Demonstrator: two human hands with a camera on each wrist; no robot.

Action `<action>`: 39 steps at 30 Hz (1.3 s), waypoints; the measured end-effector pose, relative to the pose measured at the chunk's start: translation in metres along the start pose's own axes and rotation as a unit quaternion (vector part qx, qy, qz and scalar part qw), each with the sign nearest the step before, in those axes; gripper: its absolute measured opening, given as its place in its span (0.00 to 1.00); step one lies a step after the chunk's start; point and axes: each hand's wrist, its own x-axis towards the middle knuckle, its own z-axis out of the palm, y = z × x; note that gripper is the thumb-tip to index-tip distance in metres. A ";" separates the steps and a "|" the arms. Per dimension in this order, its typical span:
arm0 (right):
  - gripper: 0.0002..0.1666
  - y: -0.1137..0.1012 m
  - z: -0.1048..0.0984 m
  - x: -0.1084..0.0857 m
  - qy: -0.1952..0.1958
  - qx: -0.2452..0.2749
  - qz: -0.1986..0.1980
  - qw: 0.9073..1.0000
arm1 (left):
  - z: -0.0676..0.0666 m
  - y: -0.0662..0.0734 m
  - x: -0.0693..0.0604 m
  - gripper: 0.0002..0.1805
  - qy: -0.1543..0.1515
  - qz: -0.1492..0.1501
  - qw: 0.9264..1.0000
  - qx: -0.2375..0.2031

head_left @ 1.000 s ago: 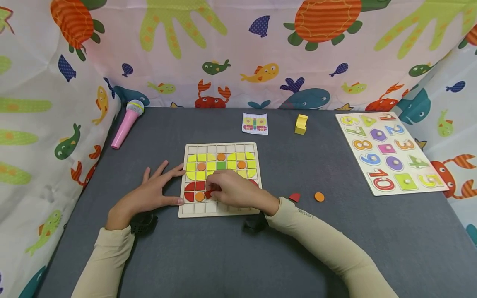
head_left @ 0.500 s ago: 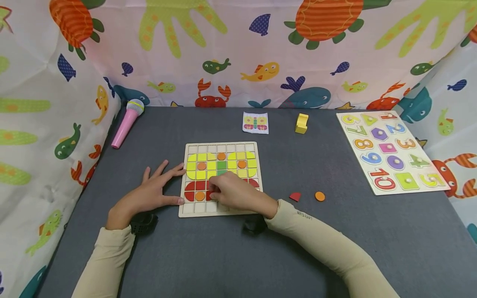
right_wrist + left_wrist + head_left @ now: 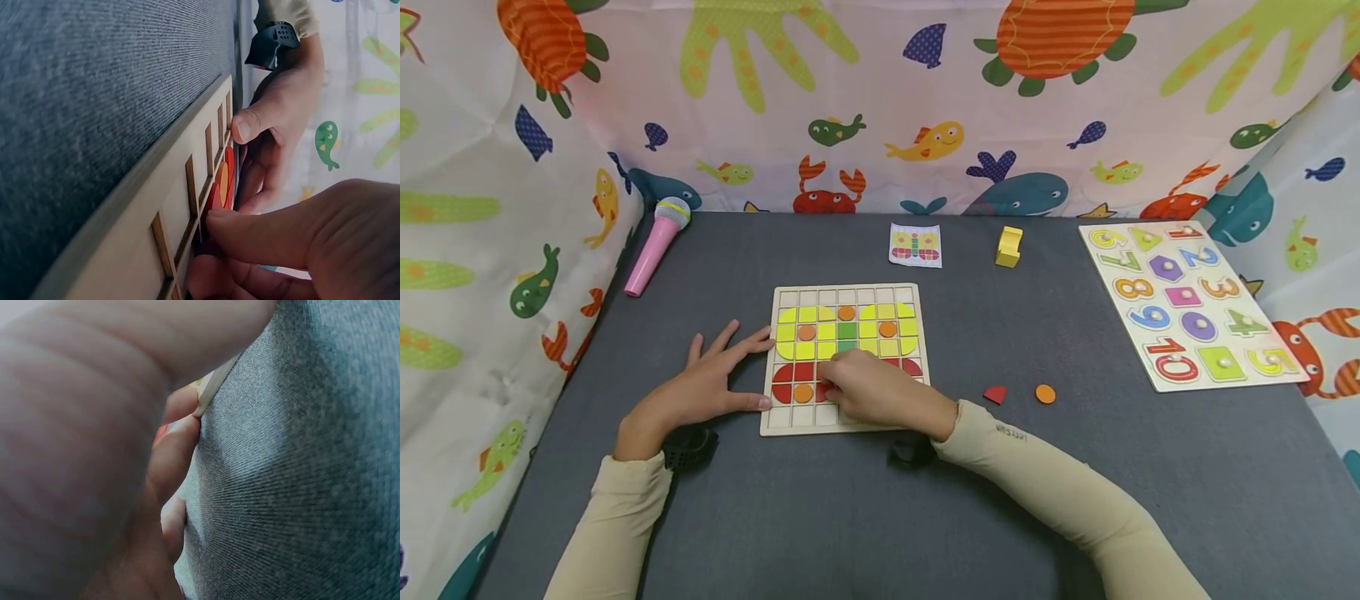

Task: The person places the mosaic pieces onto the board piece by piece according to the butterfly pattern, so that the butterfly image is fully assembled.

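Observation:
A wooden grid board (image 3: pixel 812 423) lies on the table, with yellow, green, orange and red pieces set in its cells. My left hand (image 3: pixel 700 387) is spread at its left side, thumb and fingertips touching the edge. Over the lower middle of the board, my right hand (image 3: pixel 880 385) has its thumb and fingers curled together at a red piece (image 3: pixel 214 197), mostly hidden under them, beside an orange round piece (image 3: pixel 802 392). To the right of the board lie a loose red quarter-round piece (image 3: pixel 996 395) and an orange disc (image 3: pixel 1045 393).
Behind the board are a small printed pattern card (image 3: pixel 915 247) and a yellow block (image 3: pixel 1009 247). A pink toy microphone (image 3: pixel 655 250) lies at the back left, and a number puzzle board (image 3: pixel 1195 304) at the right. A patterned curtain (image 3: pixel 737 150) encloses the table.
The right hand has shifted very slightly at the same cell, its fingers staying low on the board. My left hand has kept its place at the edge.

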 end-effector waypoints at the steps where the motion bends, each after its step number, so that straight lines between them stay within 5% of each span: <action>1: 0.02 0.000 0.000 0.000 -0.001 0.000 -0.001 1.000 | 0.000 0.000 0.000 0.56 0.001 0.001 1.000 -0.001; 15: 0.02 0.002 0.002 0.000 0.011 0.012 -0.012 1.000 | 0.000 0.000 0.001 0.57 -0.004 -0.003 1.000 0.004; 22: 0.02 0.007 -0.001 -0.007 0.029 0.065 -0.014 0.997 | 0.000 0.000 0.001 0.58 -0.007 -0.007 1.000 0.007; 30: 0.01 0.020 -0.015 -0.032 0.061 0.154 -0.007 0.986 | 0.000 0.000 0.002 0.59 -0.011 -0.012 1.000 0.005; 39: 0.07 0.041 -0.034 -0.071 0.090 0.178 0.028 0.980 | -0.001 0.001 0.000 0.58 -0.011 -0.010 1.000 0.002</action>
